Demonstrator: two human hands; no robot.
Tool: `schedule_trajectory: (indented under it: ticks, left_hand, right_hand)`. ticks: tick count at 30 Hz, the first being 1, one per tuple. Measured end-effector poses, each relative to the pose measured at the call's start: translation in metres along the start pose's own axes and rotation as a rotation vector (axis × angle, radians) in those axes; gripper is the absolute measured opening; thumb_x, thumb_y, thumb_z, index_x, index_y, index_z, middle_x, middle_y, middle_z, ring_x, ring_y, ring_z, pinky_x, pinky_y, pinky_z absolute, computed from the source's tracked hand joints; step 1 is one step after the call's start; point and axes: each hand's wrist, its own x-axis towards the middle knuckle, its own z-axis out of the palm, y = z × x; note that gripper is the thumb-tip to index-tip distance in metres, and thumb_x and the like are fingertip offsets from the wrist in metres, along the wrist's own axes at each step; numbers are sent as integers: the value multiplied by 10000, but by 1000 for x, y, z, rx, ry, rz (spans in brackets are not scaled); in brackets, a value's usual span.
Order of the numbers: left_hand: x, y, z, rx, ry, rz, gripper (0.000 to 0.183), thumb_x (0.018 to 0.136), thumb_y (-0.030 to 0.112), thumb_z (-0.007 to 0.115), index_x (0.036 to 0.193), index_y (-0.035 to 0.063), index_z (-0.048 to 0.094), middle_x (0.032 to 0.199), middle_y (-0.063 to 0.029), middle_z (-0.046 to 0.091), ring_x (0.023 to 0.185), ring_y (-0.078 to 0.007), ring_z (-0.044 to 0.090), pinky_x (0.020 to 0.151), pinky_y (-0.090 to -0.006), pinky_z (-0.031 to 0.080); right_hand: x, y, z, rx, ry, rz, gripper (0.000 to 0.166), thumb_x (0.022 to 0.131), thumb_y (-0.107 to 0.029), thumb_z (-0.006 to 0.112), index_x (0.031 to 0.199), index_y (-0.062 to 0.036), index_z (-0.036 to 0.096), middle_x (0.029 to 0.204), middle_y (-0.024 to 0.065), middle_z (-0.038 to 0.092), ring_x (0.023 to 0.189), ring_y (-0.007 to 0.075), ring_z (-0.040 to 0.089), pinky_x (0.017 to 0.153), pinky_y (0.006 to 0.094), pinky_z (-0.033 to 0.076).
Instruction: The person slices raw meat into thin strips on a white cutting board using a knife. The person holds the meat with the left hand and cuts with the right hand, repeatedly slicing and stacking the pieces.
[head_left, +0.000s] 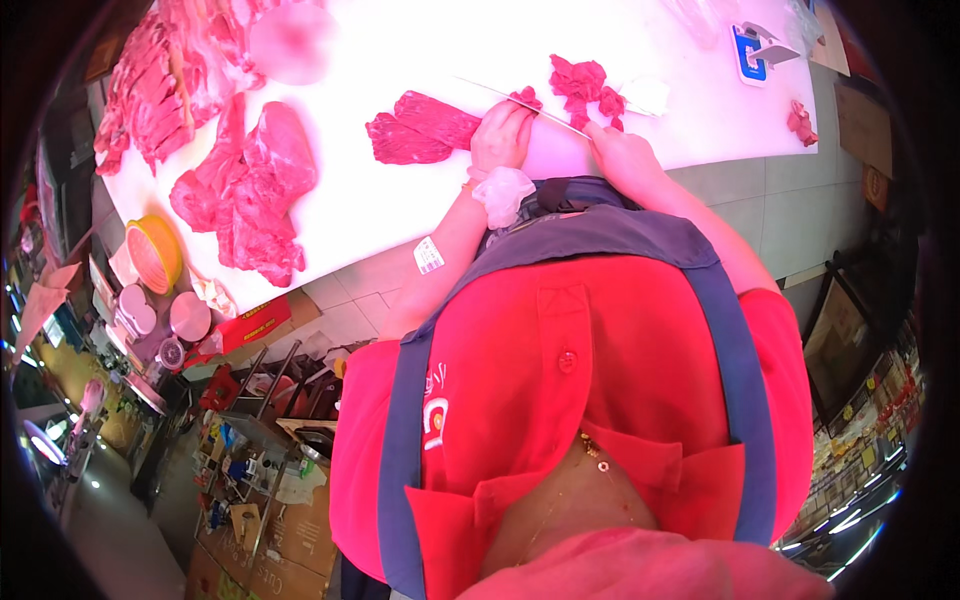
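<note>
My left hand (501, 136) presses down on a long piece of red meat (424, 127), its fingers bent near the cut end. My right hand (628, 159) grips a knife at its handle, which is mostly hidden in the fist. The thin knife blade (547, 115) slants up and left across the meat's end, just past my left fingertips. Several small cut meat pieces (579, 81) lie beyond my right hand. Beside them is a white sheet or scrap (646, 96). A crumpled clear plastic bag (504, 196) hangs at my left wrist.
Larger meat cuts (251, 187) lie on the white table (360, 202) at left, with more slabs (161, 82) behind. A yellow basket (155, 253) is by the left edge. At far right are a blue-and-white stand (752, 56) and a meat scrap (802, 124).
</note>
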Motion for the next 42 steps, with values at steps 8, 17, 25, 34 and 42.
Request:
schedule_trajectory:
  ticks: [8, 17, 25, 34, 42]
  left_hand:
    - [-3, -2, 0, -11, -39, -32, 135, 757, 114, 674, 888, 81, 669, 902, -66, 638, 836, -245, 621, 721, -333, 517]
    - [3, 10, -15, 112, -65, -30, 211, 734, 150, 699, 911, 70, 615, 1025, -92, 594, 953, -262, 572, 779, -352, 496]
    - [21, 4, -11, -200, -203, -253, 287, 692, 25, 662, 944, 18, 525, 1115, -183, 515, 1046, -366, 492, 879, -415, 437]
    - [0, 6, -29, -186, -124, -182, 302, 752, 53, 632, 1043, 27, 558, 1204, -176, 491, 1039, -336, 541, 870, -368, 465]
    - [6, 3, -17, 66, -264, -144, 382, 706, 34, 637, 1079, 60, 560, 1155, -158, 509, 1021, -338, 523, 862, -408, 455]
  right_hand:
    - [50, -13, 30, -17, 71, -44, 149, 855, -104, 405, 943, -37, 504, 721, 183, 614, 677, 356, 626, 559, 466, 480]
    - [59, -6, 26, 94, 69, 56, 188, 875, -145, 389, 963, -28, 506, 787, 207, 624, 739, 375, 621, 654, 505, 469]
    - [31, 8, 11, 102, 47, 131, 192, 868, -190, 428, 942, -34, 510, 771, 208, 625, 736, 382, 613, 654, 511, 458]
    - [19, 11, 19, 150, 134, 106, 170, 856, -178, 465, 926, -31, 516, 728, 209, 616, 708, 379, 612, 636, 505, 462]
    - [16, 5, 16, 138, 111, 129, 181, 854, -184, 480, 933, -30, 532, 741, 210, 620, 720, 378, 615, 646, 496, 473]
